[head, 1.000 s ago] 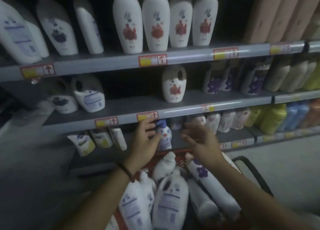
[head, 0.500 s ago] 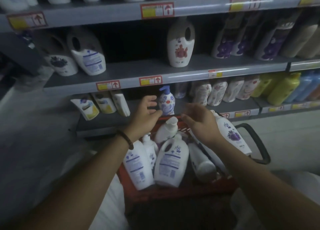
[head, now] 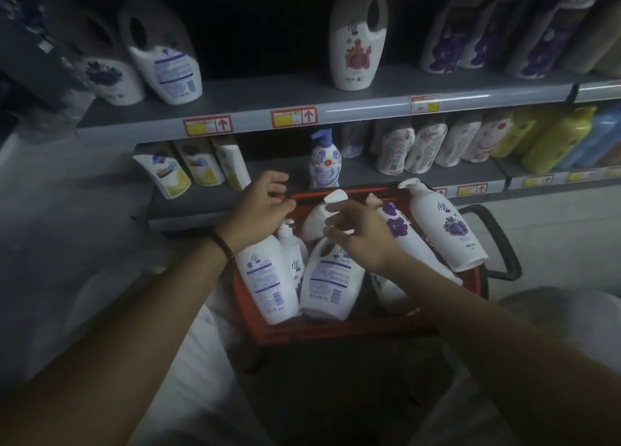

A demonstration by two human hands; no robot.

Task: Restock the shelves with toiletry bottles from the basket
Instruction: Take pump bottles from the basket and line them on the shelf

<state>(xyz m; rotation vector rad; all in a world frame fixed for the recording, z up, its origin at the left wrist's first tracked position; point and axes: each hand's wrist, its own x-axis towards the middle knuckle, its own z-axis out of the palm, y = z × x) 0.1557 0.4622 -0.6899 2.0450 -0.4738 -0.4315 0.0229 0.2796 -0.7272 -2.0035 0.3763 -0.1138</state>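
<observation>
A red basket (head: 336,328) sits in front of me, filled with several white toiletry bottles. A white jug with a handle (head: 331,277) leans in its middle, a blue-labelled bottle (head: 265,277) on its left, and a purple-flower pump bottle (head: 443,225) on its right. My left hand (head: 258,207) hovers over the basket's far left rim, fingers spread, holding nothing. My right hand (head: 359,234) reaches down onto the top of the white jug, fingers apart and curling. A blue-capped pump bottle (head: 324,162) stands alone on the low shelf (head: 201,204) just behind the basket.
The middle shelf (head: 302,99) holds a red-flower jug (head: 358,39), two white jugs at left and purple-print bottles at right. Tubes, floral, yellow and blue bottles line the low shelf. The basket's black handle (head: 500,240) sticks out right. Grey floor lies at left.
My view has tilted down from the upper shelves toward the basket. Both hands have dropped from the low shelf, where the blue-capped bottle stays standing, to just above the bottles in the basket.
</observation>
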